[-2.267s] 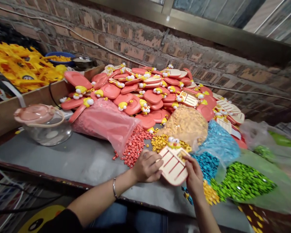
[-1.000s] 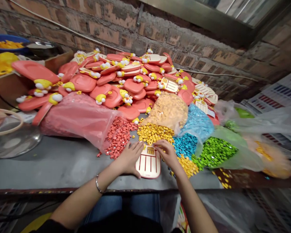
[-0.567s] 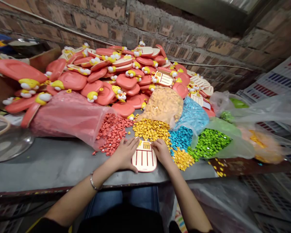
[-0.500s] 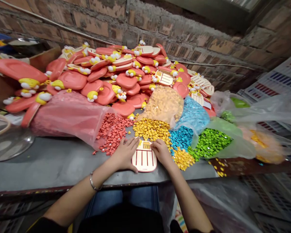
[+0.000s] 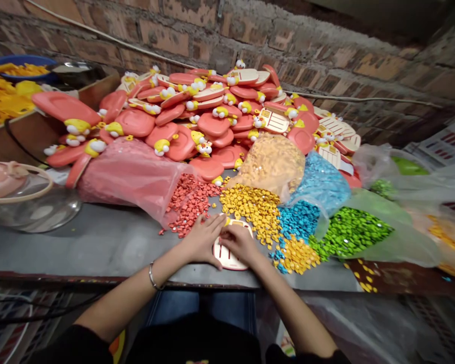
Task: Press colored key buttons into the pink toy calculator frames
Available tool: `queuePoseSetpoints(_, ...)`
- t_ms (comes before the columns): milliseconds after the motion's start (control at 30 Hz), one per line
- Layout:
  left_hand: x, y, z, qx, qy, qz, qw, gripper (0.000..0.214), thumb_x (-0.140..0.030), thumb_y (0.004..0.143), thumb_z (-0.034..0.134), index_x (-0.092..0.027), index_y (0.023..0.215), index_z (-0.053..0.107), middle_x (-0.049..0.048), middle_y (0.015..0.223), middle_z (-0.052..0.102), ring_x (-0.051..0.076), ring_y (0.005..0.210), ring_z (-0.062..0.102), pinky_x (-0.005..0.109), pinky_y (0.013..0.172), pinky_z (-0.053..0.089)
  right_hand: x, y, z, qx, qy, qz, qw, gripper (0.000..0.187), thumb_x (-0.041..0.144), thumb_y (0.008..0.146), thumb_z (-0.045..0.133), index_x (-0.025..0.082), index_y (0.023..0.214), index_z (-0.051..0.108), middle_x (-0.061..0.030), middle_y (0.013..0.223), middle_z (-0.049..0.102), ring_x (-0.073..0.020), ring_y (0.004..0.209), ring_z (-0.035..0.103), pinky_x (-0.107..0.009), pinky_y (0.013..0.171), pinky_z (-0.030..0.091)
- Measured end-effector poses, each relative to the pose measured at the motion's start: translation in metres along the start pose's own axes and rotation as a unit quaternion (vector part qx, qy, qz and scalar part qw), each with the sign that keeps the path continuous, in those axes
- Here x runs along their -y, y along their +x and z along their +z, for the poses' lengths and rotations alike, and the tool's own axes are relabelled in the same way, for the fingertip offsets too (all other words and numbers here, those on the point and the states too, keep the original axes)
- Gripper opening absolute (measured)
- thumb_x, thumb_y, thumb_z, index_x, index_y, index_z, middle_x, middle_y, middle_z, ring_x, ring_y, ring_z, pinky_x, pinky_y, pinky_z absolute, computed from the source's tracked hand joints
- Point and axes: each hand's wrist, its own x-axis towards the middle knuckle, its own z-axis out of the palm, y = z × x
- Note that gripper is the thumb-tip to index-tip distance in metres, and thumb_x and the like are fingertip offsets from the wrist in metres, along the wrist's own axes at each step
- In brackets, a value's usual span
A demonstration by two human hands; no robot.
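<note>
A cream board [image 5: 226, 257] with red slots lies flat on the grey table [image 5: 109, 242], close to its front edge. My left hand [image 5: 201, 240], a bangle on its wrist, clasps the board's left side, fingers along the top and thumb at the bottom. My right hand [image 5: 239, 243] rests on top of the board and covers most of it. Its fingers are curled together in a pinch, and what they hold is hidden. Loose red beads [image 5: 189, 201] lie just beyond my left hand. Yellow beads [image 5: 254, 206] lie just beyond my right hand.
Blue beads [image 5: 299, 220], green beads [image 5: 349, 230] and orange beads [image 5: 296, 256] spill from plastic bags at right. A heap of pink toy boards with yellow ducks [image 5: 197, 121] fills the back against the brick wall. A pink bag [image 5: 129, 174] and a glass bowl [image 5: 30, 202] sit at left.
The board went from held up in both hands to lying flat on the table. My right hand has since slid from the board's right edge onto its middle, covering it.
</note>
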Motion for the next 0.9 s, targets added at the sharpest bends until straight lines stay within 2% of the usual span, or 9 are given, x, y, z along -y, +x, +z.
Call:
queuePoseSetpoints(67, 0.0, 0.0, 0.0, 0.003, -0.007, -0.002, 1.0, 0.115, -0.082, 0.066, 0.055, -0.014, 0.151, 0.022, 0.0194, 0.155, 0.027, 0.038, 0.141, 0.024, 0.052, 0.111, 0.012, 0.004, -0.003, -0.007, 0.083, 0.068, -0.006, 0.994, 0.013, 0.028, 0.079, 0.071, 0.02, 0.089, 0.068, -0.0005, 0.069, 0.068, -0.0168, 0.06, 0.061, -0.026, 0.058, 0.046)
queuePoseSetpoints(133, 0.0, 0.0, 0.0, 0.0, -0.014, 0.001, 1.0, 0.115, -0.083, 0.065, 0.055, -0.013, 0.151, 0.022, 0.0194, 0.155, 0.027, 0.037, 0.141, 0.024, 0.051, 0.112, 0.011, 0.005, 0.001, -0.019, 0.119, 0.106, -0.014, 0.987, 0.015, 0.032, 0.08, 0.07, 0.021, 0.09, 0.069, -0.0001, 0.072, 0.07, -0.0164, 0.062, 0.063, -0.025, 0.059, 0.047)
queuePoseSetpoints(267, -0.003, 0.001, 0.0, -0.019, -0.012, 0.001, 1.0, 0.116, -0.085, 0.063, 0.055, -0.013, 0.15, 0.026, 0.0206, 0.155, 0.026, 0.038, 0.14, 0.024, 0.053, 0.111, 0.012, -0.003, 0.049, -0.037, -0.029, 0.008, -0.006, 1.0, 0.01, 0.027, 0.088, 0.06, 0.021, 0.088, 0.069, -0.0036, 0.084, 0.071, -0.0188, 0.078, 0.064, -0.03, 0.073, 0.048)
queuePoseSetpoints(333, -0.004, 0.0, 0.0, -0.024, -0.012, -0.006, 1.0, 0.118, -0.085, 0.062, 0.055, -0.013, 0.151, 0.025, 0.0216, 0.154, 0.026, 0.04, 0.139, 0.025, 0.054, 0.11, 0.014, -0.012, 0.086, -0.037, -0.062, -0.08, -0.004, 0.995, 0.01, 0.021, 0.088, 0.058, 0.02, 0.09, 0.069, -0.0052, 0.088, 0.071, -0.0193, 0.082, 0.063, -0.031, 0.078, 0.047)
queuePoseSetpoints(467, -0.005, 0.0, -0.001, -0.025, -0.015, -0.007, 1.0, 0.117, -0.085, 0.061, 0.058, -0.014, 0.149, 0.029, 0.0218, 0.153, 0.027, 0.041, 0.136, 0.027, 0.054, 0.108, 0.018, -0.024, 0.147, -0.019, -0.002, -0.25, -0.017, 0.968, 0.016, 0.014, 0.088, 0.055, 0.014, 0.098, 0.068, -0.0131, 0.101, 0.068, -0.0236, 0.096, 0.059, -0.033, 0.086, 0.042)
queuePoseSetpoints(567, -0.005, 0.0, -0.001, -0.031, -0.015, -0.002, 0.999, 0.116, -0.084, 0.06, 0.06, -0.015, 0.149, 0.031, 0.021, 0.153, 0.029, 0.041, 0.135, 0.028, 0.054, 0.108, 0.018, -0.027, 0.163, -0.007, 0.024, -0.301, -0.014, 0.953, 0.019, 0.012, 0.09, 0.049, 0.012, 0.096, 0.068, -0.0152, 0.098, 0.068, -0.0258, 0.098, 0.057, -0.035, 0.086, 0.04)
queuePoseSetpoints(700, -0.004, 0.0, 0.001, -0.036, -0.013, -0.006, 0.999, 0.116, -0.084, 0.06, 0.06, -0.016, 0.149, 0.03, 0.0201, 0.152, 0.03, 0.041, 0.136, 0.028, 0.055, 0.108, 0.019, -0.023, 0.142, -0.014, -0.024, -0.21, -0.029, 0.977, 0.017, 0.014, 0.091, 0.05, 0.014, 0.095, 0.066, -0.0119, 0.098, 0.067, -0.022, 0.093, 0.058, -0.031, 0.083, 0.042)
queuePoseSetpoints(800, -0.004, 0.0, 0.002, -0.032, -0.015, -0.01, 0.999, 0.116, -0.084, 0.061, 0.06, -0.017, 0.15, 0.029, 0.02, 0.154, 0.026, 0.041, 0.138, 0.025, 0.056, 0.107, 0.019, -0.017, 0.097, -0.035, -0.083, -0.114, -0.042, 0.989, 0.012, 0.018, 0.09, 0.054, 0.017, 0.093, 0.065, -0.0079, 0.093, 0.066, -0.0194, 0.087, 0.06, -0.029, 0.078, 0.045)
queuePoseSetpoints(900, -0.003, 0.0, 0.002, -0.026, -0.021, -0.009, 0.999, 0.119, -0.084, 0.057, 0.062, -0.017, 0.15, 0.03, 0.0188, 0.155, 0.026, 0.042, 0.138, 0.025, 0.057, 0.108, 0.018, -0.015, 0.041, -0.055, -0.11, -0.099, -0.021, 0.989, 0.008, 0.021, 0.089, 0.057, 0.02, 0.086, 0.065, -0.005, 0.083, 0.066, -0.0202, 0.081, 0.06, -0.031, 0.075, 0.045)
